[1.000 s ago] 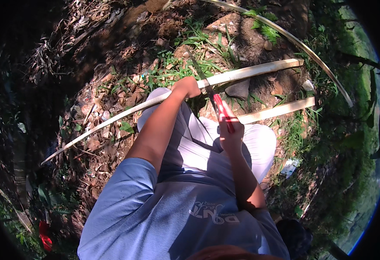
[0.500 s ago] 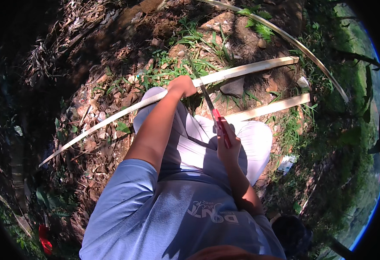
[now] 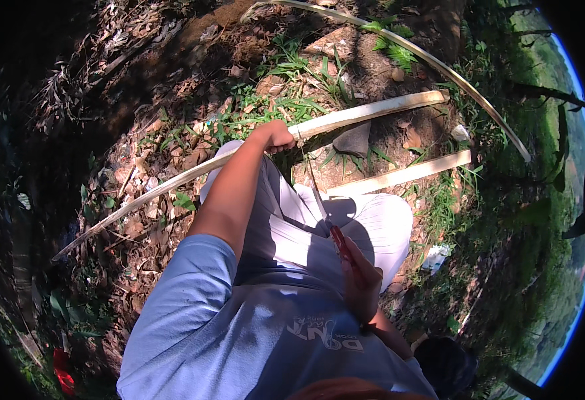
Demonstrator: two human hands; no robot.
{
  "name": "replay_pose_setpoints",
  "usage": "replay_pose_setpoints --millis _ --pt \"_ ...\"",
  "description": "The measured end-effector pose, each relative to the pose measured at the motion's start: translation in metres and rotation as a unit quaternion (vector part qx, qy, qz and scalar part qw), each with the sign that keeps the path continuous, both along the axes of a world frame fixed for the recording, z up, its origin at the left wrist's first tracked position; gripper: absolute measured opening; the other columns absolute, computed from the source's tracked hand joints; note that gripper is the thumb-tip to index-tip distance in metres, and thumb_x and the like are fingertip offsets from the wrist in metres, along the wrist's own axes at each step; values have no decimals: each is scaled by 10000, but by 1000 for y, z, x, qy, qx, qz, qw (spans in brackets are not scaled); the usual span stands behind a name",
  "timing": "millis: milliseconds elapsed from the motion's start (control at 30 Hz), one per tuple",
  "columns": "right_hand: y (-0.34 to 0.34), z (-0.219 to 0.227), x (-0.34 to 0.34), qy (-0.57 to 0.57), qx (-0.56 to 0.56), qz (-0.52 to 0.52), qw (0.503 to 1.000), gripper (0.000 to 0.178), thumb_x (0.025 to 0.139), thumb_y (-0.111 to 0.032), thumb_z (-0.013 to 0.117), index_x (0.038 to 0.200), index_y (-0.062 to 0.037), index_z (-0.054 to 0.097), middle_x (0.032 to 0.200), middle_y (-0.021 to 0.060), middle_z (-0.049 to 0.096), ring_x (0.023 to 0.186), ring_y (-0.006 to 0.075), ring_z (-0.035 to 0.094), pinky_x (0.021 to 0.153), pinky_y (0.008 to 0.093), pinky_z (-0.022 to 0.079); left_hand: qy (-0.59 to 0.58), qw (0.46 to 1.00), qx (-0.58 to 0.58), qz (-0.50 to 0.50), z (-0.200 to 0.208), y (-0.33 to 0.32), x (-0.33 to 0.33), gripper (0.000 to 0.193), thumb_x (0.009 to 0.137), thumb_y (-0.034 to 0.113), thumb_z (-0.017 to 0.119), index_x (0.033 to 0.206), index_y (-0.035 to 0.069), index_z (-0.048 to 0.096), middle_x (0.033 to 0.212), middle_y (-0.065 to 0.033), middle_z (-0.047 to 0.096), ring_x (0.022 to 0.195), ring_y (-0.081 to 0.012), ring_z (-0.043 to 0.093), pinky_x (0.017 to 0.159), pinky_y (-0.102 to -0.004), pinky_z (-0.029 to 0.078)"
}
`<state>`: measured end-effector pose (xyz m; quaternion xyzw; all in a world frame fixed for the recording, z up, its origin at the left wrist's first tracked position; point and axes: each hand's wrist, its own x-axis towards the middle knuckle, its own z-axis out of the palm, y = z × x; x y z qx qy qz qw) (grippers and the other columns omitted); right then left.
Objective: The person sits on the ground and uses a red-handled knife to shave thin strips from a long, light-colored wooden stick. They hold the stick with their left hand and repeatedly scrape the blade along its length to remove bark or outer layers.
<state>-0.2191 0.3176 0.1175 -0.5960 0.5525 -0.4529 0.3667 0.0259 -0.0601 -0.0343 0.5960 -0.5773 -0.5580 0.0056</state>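
A long pale strip of split bamboo or wood [image 3: 366, 115] runs slantwise in front of me, from the lower left to the upper right, passing over my left knee. My left hand [image 3: 279, 136] is closed around it near its middle. In my right hand [image 3: 362, 287], low by my right thigh, is the red handle of a narrow-bladed saw [image 3: 338, 241]. The blade points forward and left, its far end by the strip just right of my left fist; teeth are too small to see. Right of the saw lies a shorter pale strip [image 3: 409, 172], its near end behind my leg.
A long, bowed strip [image 3: 439, 61] lies at the far right. A dark grey stone [image 3: 352, 140] sits beneath the held strip. Grass, dry leaves and a white wrapper [image 3: 436, 257] are on the ground. Something red [image 3: 63, 371] lies at the lower left.
My right hand has pulled the saw back toward my body, so the blade that crossed the strip now reaches it only near its far end. My left hand keeps its hold.
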Motion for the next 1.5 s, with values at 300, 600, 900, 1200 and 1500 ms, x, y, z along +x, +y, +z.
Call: replay_pose_setpoints --millis 300,600,900,1200,1500 --pt "-6 6 -6 -15 7 -58 998 474 1065 -73 609 1527 34 611 1034 131 798 866 140 715 804 286 567 -205 952 -179 -141 38 18 -9 287 836 240 758 958 -10 824 934 -172 813 805 -303 801 765 -428 637" --pt "5 -9 -26 12 31 -59 998 478 1090 -132 606 1542 25 601 914 68 741 740 86 611 684 259 502 -284 924 -229 -114 43 36 -19 400 822 345 820 1097 56 845 1139 -168 822 1063 -359 800 939 -462 641" --pt "-21 -4 -10 -9 4 -49 999 447 1106 -136 609 1532 0 619 926 61 753 730 62 604 668 249 487 -241 940 -151 -189 32 9 -6 386 865 407 844 981 39 856 936 -118 836 932 -290 814 903 -443 638" --pt "-150 -81 32 -57 14 -52 997 427 1078 -68 645 1498 11 643 1119 114 788 920 97 682 820 277 554 -272 934 -187 -137 36 27 -16 374 814 349 851 1043 54 854 1074 -158 831 991 -323 813 904 -447 644" --pt "-258 -95 104 -94 -41 -40 994 422 1079 -85 662 1476 55 642 1335 189 771 1197 164 715 1040 309 544 -296 921 -243 -68 21 33 -9 335 829 318 815 1047 67 854 1131 -160 825 1065 -332 807 927 -454 644"
